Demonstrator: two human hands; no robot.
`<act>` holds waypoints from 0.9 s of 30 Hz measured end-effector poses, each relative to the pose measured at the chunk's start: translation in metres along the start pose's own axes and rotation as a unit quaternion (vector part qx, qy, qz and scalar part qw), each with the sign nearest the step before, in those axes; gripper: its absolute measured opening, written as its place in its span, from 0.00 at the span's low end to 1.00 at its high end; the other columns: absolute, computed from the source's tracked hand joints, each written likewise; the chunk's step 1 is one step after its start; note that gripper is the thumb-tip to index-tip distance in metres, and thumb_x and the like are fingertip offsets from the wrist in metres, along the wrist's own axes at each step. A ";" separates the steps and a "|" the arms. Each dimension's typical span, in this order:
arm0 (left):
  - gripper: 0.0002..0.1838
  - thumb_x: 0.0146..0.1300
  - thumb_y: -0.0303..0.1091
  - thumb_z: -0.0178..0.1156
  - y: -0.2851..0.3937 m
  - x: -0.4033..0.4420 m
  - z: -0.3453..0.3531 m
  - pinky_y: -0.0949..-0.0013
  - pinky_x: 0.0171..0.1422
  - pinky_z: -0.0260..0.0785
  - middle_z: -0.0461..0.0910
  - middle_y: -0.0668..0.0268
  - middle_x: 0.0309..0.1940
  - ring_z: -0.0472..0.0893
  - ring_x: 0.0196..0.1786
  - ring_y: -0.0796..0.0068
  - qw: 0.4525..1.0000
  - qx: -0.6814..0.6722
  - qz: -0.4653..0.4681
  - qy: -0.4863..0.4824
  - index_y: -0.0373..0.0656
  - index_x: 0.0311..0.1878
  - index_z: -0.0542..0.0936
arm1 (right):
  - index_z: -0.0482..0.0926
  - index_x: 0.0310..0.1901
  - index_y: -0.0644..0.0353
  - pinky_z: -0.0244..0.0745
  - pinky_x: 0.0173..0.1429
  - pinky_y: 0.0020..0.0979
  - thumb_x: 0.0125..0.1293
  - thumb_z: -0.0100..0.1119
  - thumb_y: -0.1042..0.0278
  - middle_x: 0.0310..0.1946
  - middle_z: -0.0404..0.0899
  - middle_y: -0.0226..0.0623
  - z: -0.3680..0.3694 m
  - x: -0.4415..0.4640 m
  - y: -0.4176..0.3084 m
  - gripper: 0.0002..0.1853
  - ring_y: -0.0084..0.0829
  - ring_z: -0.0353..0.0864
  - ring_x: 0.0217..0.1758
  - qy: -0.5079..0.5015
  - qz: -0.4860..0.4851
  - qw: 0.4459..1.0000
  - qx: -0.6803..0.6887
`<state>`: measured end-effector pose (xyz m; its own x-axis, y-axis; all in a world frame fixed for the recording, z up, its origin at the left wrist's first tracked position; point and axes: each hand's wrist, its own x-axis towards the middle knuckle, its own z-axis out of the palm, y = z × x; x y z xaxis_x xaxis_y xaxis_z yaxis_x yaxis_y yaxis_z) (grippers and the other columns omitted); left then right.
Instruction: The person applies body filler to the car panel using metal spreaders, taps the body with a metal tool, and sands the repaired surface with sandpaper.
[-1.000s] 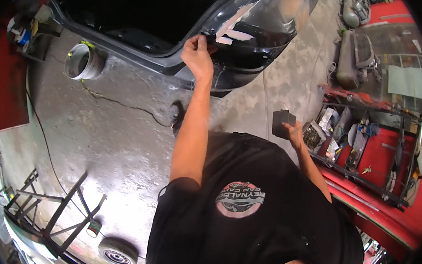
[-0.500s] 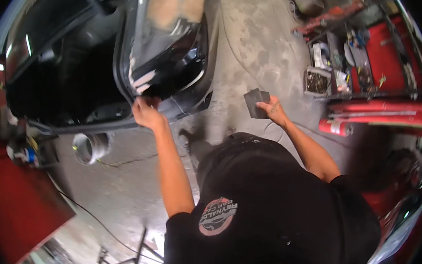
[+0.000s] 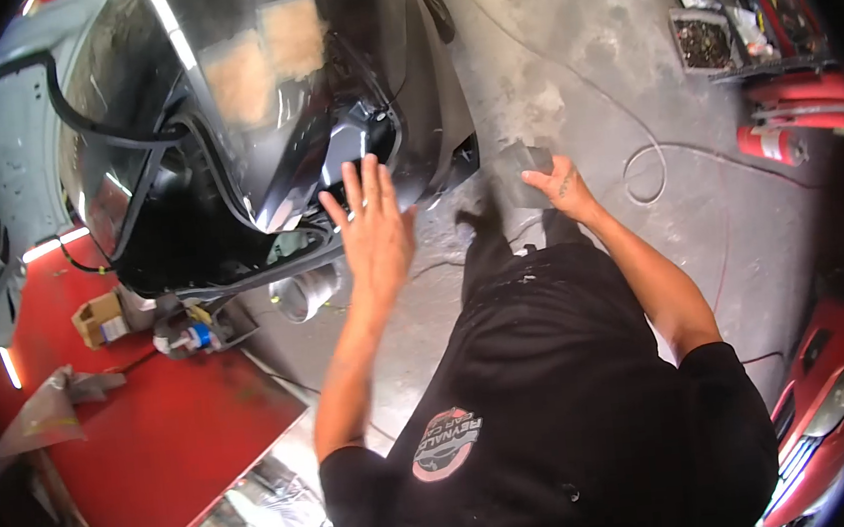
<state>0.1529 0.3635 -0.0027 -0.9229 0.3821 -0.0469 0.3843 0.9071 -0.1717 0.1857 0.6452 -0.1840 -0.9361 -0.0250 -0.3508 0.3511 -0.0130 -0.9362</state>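
Note:
My left hand (image 3: pixel 376 235) is raised in front of a glossy black car body part (image 3: pixel 304 123), fingers stretched and spread, holding nothing. Whether the fingertips touch the panel I cannot tell. Two tan, rough-edged patches (image 3: pixel 292 39) show on the dark surface above the hand. In my right hand (image 3: pixel 566 189) a dark grey flat square (image 3: pixel 524 166) is pinched between thumb and fingers; it looks like a sheet of sandpaper and is slightly blurred. It is held over the floor, to the right of the car part.
A white bucket (image 3: pixel 304 294) stands under the car part's lower edge. At left is a red surface (image 3: pixel 165 426) with a cardboard box (image 3: pixel 101 320). A cable (image 3: pixel 659 157) loops across the concrete floor. A bin of small parts (image 3: pixel 704 41) is at upper right.
My left hand has left the panel's edge, where its fingers were bent, and now spreads open further right. My right hand still holds the grey square. The whole view has turned.

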 end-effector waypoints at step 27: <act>0.47 0.62 0.53 0.68 -0.050 0.101 -0.031 0.28 0.82 0.41 0.56 0.55 0.81 0.53 0.84 0.54 0.962 0.242 0.119 -0.047 0.31 0.75 0.65 | 0.84 0.46 0.70 0.76 0.46 0.35 0.66 0.65 0.64 0.35 0.86 0.39 -0.084 -0.051 0.048 0.16 0.29 0.82 0.37 0.166 0.062 0.983 0.052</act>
<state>0.0416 0.3620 0.0312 -0.8169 0.5303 -0.2270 0.5504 0.5988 -0.5817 0.2486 0.7299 -0.2133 -0.8346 0.2939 -0.4660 0.4473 -0.1323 -0.8846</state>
